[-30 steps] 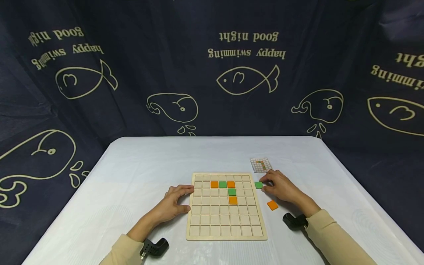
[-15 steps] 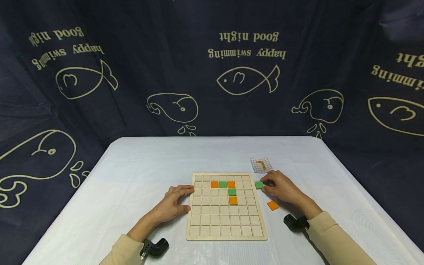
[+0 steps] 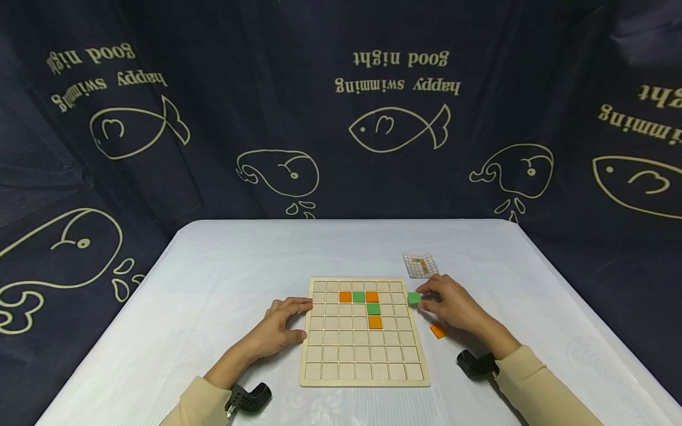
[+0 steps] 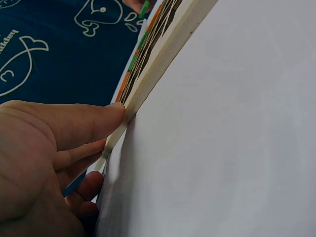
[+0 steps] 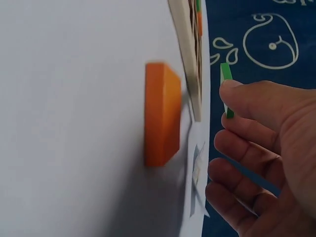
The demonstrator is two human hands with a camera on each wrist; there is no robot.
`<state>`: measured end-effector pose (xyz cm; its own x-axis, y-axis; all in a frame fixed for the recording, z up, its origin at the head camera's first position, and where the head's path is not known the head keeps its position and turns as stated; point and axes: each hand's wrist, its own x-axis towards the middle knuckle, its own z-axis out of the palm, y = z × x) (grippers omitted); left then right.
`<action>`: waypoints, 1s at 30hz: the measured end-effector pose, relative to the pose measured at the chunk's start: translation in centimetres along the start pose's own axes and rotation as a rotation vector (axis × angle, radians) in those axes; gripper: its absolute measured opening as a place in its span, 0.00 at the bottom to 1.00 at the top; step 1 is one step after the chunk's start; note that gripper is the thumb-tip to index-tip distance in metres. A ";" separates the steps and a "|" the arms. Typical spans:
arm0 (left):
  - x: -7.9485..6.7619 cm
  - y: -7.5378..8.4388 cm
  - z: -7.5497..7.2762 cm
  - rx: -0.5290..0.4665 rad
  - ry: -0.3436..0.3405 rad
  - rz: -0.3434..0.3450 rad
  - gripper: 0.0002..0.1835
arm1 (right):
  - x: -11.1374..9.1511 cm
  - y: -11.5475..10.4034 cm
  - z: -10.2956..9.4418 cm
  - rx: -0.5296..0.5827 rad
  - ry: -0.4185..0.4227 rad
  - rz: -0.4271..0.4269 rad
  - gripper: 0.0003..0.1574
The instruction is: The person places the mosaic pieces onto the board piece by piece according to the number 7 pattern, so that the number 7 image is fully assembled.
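Observation:
A square wooden grid board (image 3: 362, 355) lies on the table. Orange and green tiles sit in several of its cells, among them a green tile (image 3: 373, 309) and an orange tile (image 3: 375, 322). My left hand (image 3: 272, 331) touches the board's left edge, fingers extended and thumb apart; in the left wrist view the thumb (image 4: 89, 121) meets the wooden rim. Just off the board's right edge, my right hand (image 3: 453, 300) pinches a green tile (image 3: 414, 299) between thumb and finger. The right wrist view shows that green tile (image 5: 226, 89) raised above the tabletop.
A loose orange tile (image 3: 438, 330) lies on the white table (image 3: 256, 254) below my right hand. Behind that hand is a small printed grid card (image 3: 420, 266). A dark curtain (image 3: 213, 177) with fish drawings hangs beyond the table.
My right hand has lifted the green tile off the table and shifted it slightly left, toward the board. The left hand stays in place.

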<state>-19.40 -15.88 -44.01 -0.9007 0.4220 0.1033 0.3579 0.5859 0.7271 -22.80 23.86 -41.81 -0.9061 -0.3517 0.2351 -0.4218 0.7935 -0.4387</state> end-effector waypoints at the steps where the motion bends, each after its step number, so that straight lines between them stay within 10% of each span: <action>1: 0.0 0.0 0.0 0.000 0.000 0.001 0.31 | 0.0 -0.2 0.0 0.005 0.006 -0.006 0.16; 30: 0.0 -0.1 0.0 0.005 -0.001 0.006 0.31 | -1.8 -4.2 1.3 -0.002 0.080 -0.107 0.14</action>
<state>-19.48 -15.93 -44.07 -0.8984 0.4260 0.1070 0.3643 0.5868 0.7231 -19.45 20.49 -41.48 -0.8502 -0.3940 0.3492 -0.5162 0.7542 -0.4059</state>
